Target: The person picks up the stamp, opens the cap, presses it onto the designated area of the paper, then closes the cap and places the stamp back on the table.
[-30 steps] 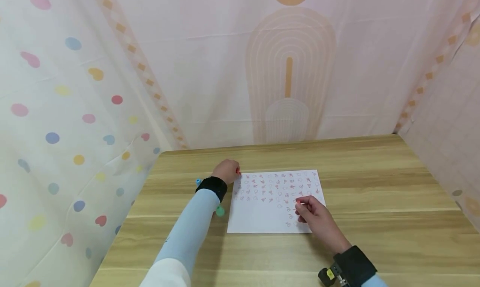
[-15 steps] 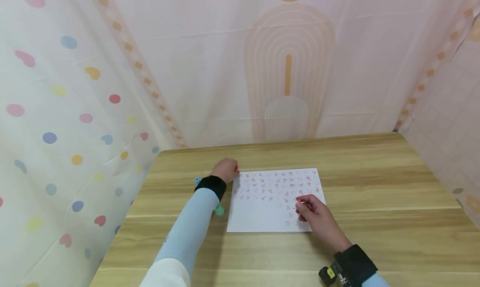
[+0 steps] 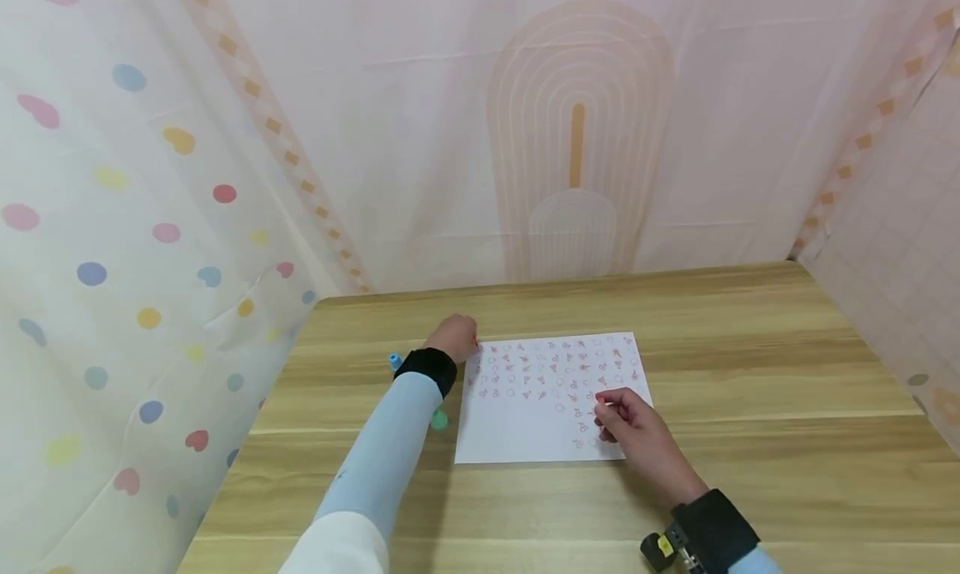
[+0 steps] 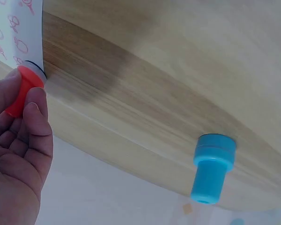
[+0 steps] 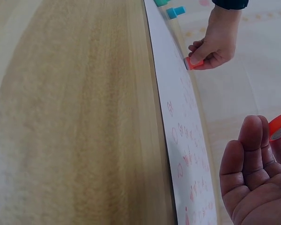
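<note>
Left fingers (image 4: 40,123) pinch one grey-ended orange stamp (image 4: 25,91) by the paper (image 3: 510,439), right fingers (image 5: 249,136) one orange bit (image 5: 279,123) over it; left of it, one blue stamp (image 4: 211,164), one green thingy (image 3: 439,421).

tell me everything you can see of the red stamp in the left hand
The red stamp is a bright orange-red piece, apparently smooth plastic, with a pale collar edged by a dark line at its wide end. The left hand pinches its body between thumb and fingers. That wide end faces down at the far left corner of the printed paper; whether it actually presses there is hard to tell.
</note>
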`<state>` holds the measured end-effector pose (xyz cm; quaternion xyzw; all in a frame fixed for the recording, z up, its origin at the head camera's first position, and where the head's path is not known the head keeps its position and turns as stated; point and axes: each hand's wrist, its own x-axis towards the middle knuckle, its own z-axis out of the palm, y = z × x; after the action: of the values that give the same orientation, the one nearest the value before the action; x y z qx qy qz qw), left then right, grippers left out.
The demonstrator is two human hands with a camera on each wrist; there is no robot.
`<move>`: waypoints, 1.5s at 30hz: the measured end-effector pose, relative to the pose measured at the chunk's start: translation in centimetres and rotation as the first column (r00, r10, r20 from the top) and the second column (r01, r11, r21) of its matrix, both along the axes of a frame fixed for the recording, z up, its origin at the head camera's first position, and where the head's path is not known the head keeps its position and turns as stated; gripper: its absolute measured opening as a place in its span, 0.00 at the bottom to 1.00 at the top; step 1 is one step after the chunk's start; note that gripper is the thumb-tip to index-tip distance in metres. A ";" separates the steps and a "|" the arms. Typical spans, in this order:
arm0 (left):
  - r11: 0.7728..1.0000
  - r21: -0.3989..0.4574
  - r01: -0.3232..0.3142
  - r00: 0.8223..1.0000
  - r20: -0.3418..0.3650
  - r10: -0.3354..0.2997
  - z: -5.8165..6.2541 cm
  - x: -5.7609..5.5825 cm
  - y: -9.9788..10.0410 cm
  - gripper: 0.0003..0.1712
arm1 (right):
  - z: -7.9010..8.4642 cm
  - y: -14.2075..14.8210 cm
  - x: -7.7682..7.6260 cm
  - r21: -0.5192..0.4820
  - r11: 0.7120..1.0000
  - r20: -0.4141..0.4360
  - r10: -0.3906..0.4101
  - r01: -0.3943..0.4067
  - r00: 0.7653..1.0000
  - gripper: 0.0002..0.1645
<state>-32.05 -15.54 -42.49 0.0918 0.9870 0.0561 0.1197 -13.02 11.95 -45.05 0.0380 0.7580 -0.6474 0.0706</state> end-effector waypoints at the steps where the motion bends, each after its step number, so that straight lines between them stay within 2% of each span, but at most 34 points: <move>1: 1.000 -0.007 0.005 1.000 0.001 -0.005 0.1 0.0 0.1 0.04 | 0.0 0.0 0.0 0.000 1.000 -0.001 0.001 -0.001 1.000 0.15; 5: 0.999 -0.035 0.015 1.000 -0.004 -0.015 0.1 0.2 0.4 0.05 | -0.2 0.0 0.0 -0.005 1.000 -0.003 0.009 -0.009 1.000 0.15; 12: 1.000 -0.011 -0.013 1.000 -0.021 0.012 -0.5 0.6 0.9 0.06 | -0.1 0.0 0.0 -0.004 1.000 -0.021 0.031 -0.031 0.999 0.16; 20: 1.000 0.007 0.021 1.000 -0.014 -0.021 -0.9 0.4 1.4 0.03 | -0.1 0.1 0.2 0.007 1.000 0.007 0.015 -0.015 1.000 0.16; 27: 0.999 -0.007 0.053 0.997 -0.048 -0.053 -0.9 0.6 1.4 0.02 | -0.3 0.5 -0.1 0.016 1.000 0.001 0.002 -0.002 1.000 0.15; 35: 0.999 0.007 0.054 0.998 -0.042 -0.053 -0.9 0.8 1.6 0.03 | -0.2 0.6 0.0 0.018 1.000 0.003 -0.001 0.001 1.000 0.15; 45: 0.999 0.024 0.039 0.999 -0.033 -0.039 -1.1 0.5 1.9 0.06 | 0.0 0.8 0.0 0.024 1.000 0.011 -0.010 0.009 1.000 0.15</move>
<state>-31.52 -13.60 -43.64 0.1133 0.9861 0.0645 0.1033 -13.06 12.80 -45.07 0.0459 0.7651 -0.6383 0.0711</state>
